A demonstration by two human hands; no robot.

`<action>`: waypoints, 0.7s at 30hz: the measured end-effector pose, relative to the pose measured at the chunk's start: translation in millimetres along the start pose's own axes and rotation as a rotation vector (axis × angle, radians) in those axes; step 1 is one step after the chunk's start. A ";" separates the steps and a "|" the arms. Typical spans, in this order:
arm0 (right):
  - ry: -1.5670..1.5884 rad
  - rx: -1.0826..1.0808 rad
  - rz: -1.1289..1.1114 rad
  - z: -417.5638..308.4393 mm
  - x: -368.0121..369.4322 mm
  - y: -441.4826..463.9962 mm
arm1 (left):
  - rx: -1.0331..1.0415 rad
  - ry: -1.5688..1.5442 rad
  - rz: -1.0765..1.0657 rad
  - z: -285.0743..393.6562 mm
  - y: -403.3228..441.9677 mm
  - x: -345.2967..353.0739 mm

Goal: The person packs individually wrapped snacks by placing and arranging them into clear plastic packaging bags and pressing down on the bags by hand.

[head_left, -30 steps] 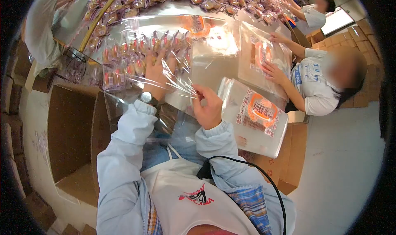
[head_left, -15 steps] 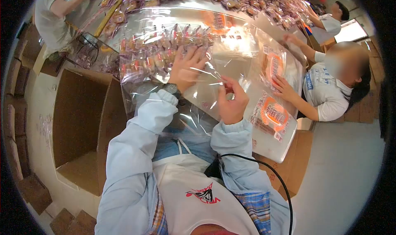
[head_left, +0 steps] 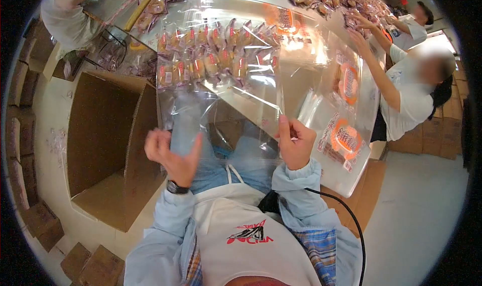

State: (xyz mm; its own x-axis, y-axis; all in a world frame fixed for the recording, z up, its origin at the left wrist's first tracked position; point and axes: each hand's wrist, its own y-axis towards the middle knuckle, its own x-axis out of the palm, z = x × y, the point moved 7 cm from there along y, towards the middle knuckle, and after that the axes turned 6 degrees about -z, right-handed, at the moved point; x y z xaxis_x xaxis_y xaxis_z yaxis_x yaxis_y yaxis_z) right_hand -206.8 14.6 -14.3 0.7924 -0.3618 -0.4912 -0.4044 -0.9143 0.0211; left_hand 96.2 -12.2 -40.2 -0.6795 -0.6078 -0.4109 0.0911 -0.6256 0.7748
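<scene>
A large clear plastic bag (head_left: 258,96) lies on the table and hangs over its front edge. Inside its far part, individually wrapped snacks (head_left: 211,60) lie in two rows. My right hand (head_left: 297,143) pinches the bag's right edge near its mouth between thumb and fingers. Near the bag's left edge is my left hand (head_left: 173,155), slightly blurred, with thumb and fingers apart and nothing visible between them. To the right, a stack of flat printed bags (head_left: 344,140) with orange labels reaches past the table's edge.
An open cardboard box (head_left: 108,140) stands at the left, with more boxes (head_left: 37,213) along the floor. Many wrapped snacks (head_left: 331,0) are piled at the back. A co-worker (head_left: 411,95) reaches over the table at right; another person (head_left: 70,20) stands at the upper left.
My left hand has come out from over the snacks, back toward me to the bag's near left side. The right hand still pinches the bag. The co-worker's hands have moved toward the pile.
</scene>
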 end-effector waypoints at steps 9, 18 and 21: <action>-0.590 -0.589 -0.533 -35.4 137.2 -25.4 | -0.290 -0.127 -0.383 -48.3 59.2 36.3; -0.605 -1.016 -0.157 -83.3 221.7 69.0 | -0.360 -0.234 -0.317 -42.5 58.9 30.4; -0.568 -1.063 -0.218 -79.6 244.2 83.7 | -0.323 -0.236 -0.311 -46.8 58.0 31.7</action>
State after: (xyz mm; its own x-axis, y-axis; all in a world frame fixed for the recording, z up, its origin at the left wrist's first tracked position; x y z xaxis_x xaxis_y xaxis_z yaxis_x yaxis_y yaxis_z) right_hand -10.8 -164.8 -63.3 0.3772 -0.2948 -0.8780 0.4969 -0.7356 0.4605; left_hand 114.0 -90.7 -30.7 -0.8529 -0.2653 -0.4496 0.0540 -0.9015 0.4294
